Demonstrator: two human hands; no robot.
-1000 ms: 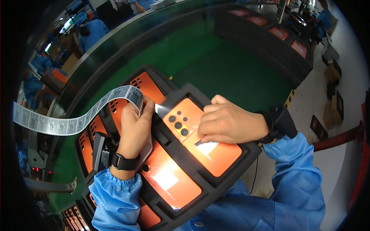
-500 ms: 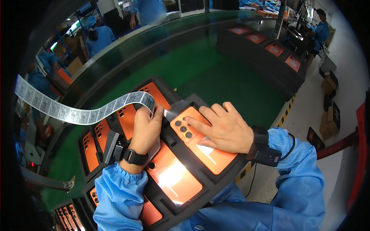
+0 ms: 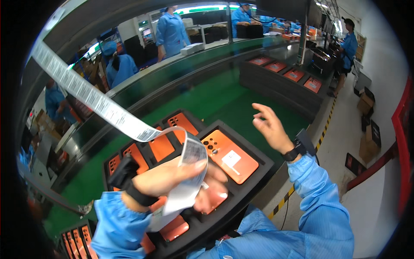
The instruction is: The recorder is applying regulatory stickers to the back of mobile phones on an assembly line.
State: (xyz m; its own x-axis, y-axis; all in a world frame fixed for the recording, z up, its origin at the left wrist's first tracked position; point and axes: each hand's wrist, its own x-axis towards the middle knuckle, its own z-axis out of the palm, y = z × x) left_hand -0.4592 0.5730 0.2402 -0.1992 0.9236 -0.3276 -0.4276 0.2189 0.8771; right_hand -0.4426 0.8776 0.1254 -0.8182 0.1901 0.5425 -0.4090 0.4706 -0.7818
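My left hand (image 3: 172,176), blurred by motion, grips a long strip of printed white labels (image 3: 97,101). The strip curls over the hand, and its loose end hangs below. Just right of the hand, an orange phone (image 3: 243,168) lies back up in a slot of the dark tray (image 3: 264,169). A white label (image 3: 231,159) sits on the phone's back below its cameras. My right hand (image 3: 271,129) is raised beyond the tray's right side, fingers apart, with nothing visible in it. Other orange phones (image 3: 161,146) fill nearby slots, partly hidden by my left hand and the strip.
A green conveyor surface (image 3: 220,101) runs behind the tray. Farther along it stands a dark stack of trays (image 3: 280,86) with several orange phones on top. More phones (image 3: 77,241) stand at lower left. Cardboard boxes (image 3: 368,136) line the floor at right. Several people in blue work beyond.
My right hand has lifted off the phone and moved right and up. The white label now shows on that phone. My left hand has moved down and right with the strip.
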